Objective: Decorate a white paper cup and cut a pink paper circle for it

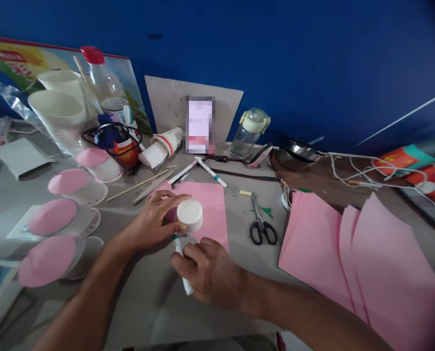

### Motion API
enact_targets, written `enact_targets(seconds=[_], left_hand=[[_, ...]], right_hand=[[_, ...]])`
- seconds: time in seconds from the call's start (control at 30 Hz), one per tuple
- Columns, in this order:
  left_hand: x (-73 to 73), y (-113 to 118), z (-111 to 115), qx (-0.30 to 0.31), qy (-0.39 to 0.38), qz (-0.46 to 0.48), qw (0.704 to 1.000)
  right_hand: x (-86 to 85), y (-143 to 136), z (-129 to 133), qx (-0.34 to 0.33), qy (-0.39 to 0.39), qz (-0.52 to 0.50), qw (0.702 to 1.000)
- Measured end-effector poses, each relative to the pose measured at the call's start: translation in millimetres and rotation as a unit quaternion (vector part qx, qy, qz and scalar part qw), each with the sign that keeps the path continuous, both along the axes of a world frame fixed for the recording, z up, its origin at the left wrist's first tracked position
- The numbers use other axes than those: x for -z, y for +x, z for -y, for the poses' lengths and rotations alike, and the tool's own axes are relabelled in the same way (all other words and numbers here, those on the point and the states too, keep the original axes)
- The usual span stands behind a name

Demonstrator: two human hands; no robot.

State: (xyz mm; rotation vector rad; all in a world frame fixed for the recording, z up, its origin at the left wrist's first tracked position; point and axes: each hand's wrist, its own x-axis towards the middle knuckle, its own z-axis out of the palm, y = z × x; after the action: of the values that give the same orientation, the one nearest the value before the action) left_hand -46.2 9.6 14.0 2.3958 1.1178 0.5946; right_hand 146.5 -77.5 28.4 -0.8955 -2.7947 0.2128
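One half-curled left hand [155, 219] grips a white cup [190, 214], pink paper [216, 210] beneath, while the right hand [212, 269] clenches a marker [178, 245], seemingly tracing, which calls for steadiness.

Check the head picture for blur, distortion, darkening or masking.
Head view: the upright screen is pixelated; the right-hand corners fall dark; the pink sheets at right look stretched, as by a wide lens; the right hand seems slightly soft.
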Motion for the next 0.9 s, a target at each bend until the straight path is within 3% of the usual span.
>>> enact_targets(seconds=[0.2,0.5,0.9], left_hand=[[-0.7,-0.3,-1.2,-0.006,-0.004,-0.016,1.000],[-4.9,2.0,0.1,-0.018,-0.001,-0.022,1.000],[-2.5,1.1,-1.1,-0.021,-0.009,-0.018,1.000]], right_hand=[[8.5,-15.4,-0.2,0.046,0.059,-0.002,0.997],[5.6,-25.0,-3.1,0.052,0.075,0.021,0.996],[-4.3,-16.2,14.6,0.061,0.012,0.037,0.997]])
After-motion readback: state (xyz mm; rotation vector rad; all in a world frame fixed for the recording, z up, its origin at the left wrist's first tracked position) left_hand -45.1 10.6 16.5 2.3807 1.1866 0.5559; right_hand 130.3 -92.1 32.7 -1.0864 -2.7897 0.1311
